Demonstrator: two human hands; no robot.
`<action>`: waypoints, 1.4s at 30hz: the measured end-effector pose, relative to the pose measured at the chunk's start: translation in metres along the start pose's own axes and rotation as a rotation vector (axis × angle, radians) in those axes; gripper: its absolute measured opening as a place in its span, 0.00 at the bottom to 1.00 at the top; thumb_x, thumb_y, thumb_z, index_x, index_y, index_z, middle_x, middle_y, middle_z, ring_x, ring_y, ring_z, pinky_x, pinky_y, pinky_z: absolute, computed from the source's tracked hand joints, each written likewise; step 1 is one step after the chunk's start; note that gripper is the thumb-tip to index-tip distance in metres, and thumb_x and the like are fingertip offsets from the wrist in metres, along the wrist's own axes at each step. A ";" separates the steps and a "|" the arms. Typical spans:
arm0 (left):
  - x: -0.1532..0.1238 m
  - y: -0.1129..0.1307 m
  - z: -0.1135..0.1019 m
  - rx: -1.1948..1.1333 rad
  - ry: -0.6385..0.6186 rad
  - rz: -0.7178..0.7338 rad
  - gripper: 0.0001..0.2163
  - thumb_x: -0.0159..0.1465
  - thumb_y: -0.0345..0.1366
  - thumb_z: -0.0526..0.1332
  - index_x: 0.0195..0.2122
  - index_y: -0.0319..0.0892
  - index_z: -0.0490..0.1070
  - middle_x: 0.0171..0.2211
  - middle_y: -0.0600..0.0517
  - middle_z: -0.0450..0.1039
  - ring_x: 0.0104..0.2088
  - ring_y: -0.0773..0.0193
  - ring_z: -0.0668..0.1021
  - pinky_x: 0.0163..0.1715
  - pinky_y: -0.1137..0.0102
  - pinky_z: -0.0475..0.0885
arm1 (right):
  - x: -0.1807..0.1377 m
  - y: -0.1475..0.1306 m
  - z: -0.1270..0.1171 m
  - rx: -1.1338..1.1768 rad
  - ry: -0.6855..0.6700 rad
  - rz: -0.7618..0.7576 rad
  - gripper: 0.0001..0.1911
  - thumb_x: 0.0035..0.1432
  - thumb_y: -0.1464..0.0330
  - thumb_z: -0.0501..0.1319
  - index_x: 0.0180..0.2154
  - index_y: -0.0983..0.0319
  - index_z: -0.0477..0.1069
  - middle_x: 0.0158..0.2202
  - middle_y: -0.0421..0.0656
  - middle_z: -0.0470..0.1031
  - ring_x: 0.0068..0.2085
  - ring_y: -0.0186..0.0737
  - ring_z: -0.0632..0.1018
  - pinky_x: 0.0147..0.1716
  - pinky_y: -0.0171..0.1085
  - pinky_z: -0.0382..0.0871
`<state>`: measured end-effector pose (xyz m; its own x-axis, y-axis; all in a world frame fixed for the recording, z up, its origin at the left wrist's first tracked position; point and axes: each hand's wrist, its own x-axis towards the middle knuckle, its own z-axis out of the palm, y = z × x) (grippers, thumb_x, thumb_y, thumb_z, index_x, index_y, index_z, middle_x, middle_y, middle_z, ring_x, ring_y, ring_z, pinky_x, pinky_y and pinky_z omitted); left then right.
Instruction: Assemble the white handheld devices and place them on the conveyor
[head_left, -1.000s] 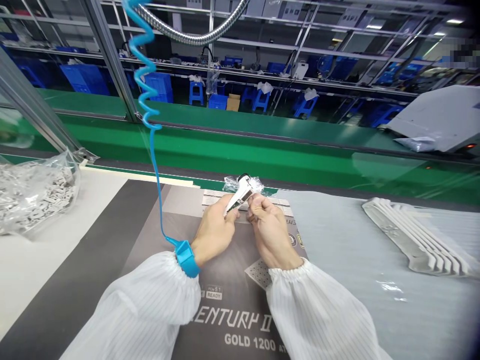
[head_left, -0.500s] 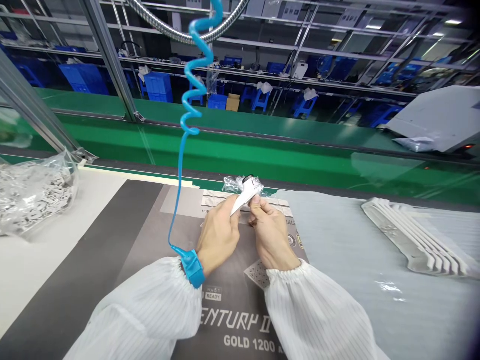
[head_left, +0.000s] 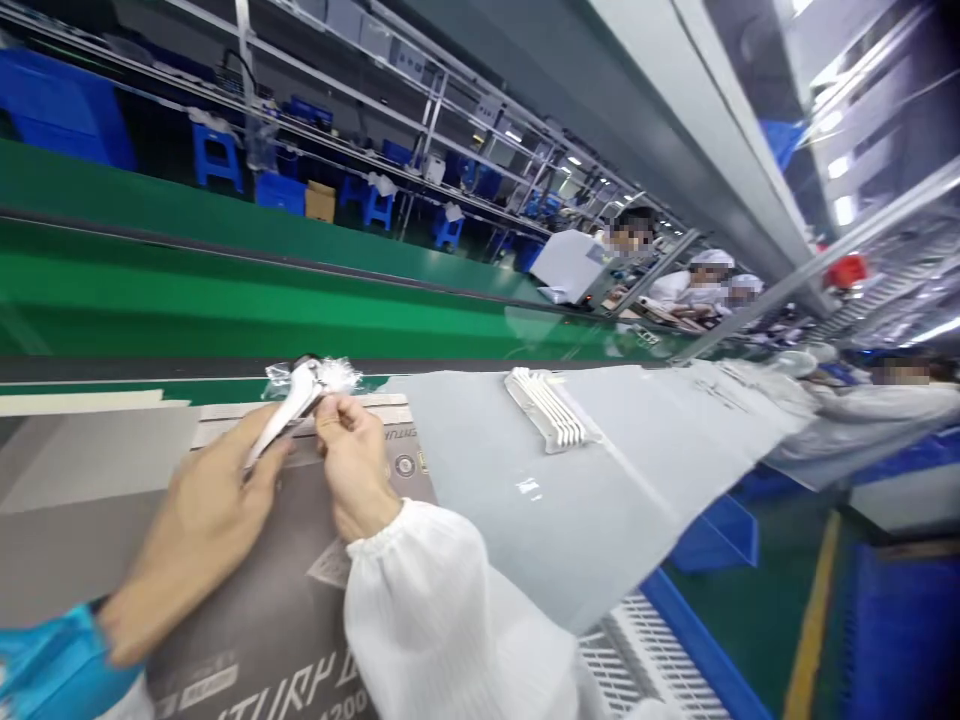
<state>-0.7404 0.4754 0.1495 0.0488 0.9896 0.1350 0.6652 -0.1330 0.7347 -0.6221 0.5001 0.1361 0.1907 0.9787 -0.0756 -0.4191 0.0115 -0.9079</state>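
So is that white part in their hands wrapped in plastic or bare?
Partly: crumpled clear plastic bunches at the far end of the white part, by the right hand; the stretch against the left hand looks bare.

The fingers (head_left: pixel 259 440) of the left hand (head_left: pixel 195 530) and the fingers (head_left: pixel 337 420) of the right hand (head_left: pixel 352 465) pinch a slim, glossy white elongated part (head_left: pixel 292 405), with crumpled clear plastic film (head_left: pixel 315 376) bunched at its far end. Beneath the fingers lies a dark grey printed cardboard box (head_left: pixel 277 540). To the right of the fingers, a stack of white ribbed metal strips (head_left: pixel 547 408) rests on a pale grey foam sheet (head_left: pixel 525 500). A bright blue wrist strap (head_left: pixel 52 665) circles the left wrist.
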 end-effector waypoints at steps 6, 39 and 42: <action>-0.001 -0.012 0.005 0.171 0.057 0.092 0.23 0.69 0.45 0.47 0.63 0.50 0.64 0.51 0.50 0.77 0.43 0.50 0.79 0.42 0.62 0.70 | -0.004 -0.004 0.004 0.089 0.043 0.054 0.22 0.43 0.50 0.73 0.30 0.61 0.74 0.22 0.33 0.62 0.25 0.30 0.59 0.28 0.34 0.56; 0.014 -0.013 -0.002 -0.259 0.047 -0.190 0.14 0.66 0.34 0.54 0.52 0.42 0.70 0.35 0.49 0.78 0.31 0.61 0.77 0.35 0.69 0.69 | -0.004 -0.003 -0.008 -0.251 -0.170 -0.151 0.17 0.58 0.53 0.63 0.31 0.59 0.65 0.29 0.37 0.65 0.30 0.35 0.63 0.34 0.36 0.58; 0.015 -0.016 -0.001 -0.318 0.080 -0.236 0.12 0.66 0.34 0.54 0.49 0.41 0.71 0.35 0.50 0.77 0.26 0.65 0.74 0.31 0.70 0.67 | 0.006 -0.004 -0.018 -0.347 -0.081 -0.203 0.15 0.61 0.54 0.59 0.32 0.59 0.64 0.28 0.38 0.66 0.30 0.37 0.66 0.35 0.37 0.60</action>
<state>-0.7507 0.4923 0.1401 -0.1442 0.9894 -0.0198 0.3870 0.0748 0.9190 -0.6033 0.5027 0.1317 0.1624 0.9768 0.1397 -0.0527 0.1500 -0.9873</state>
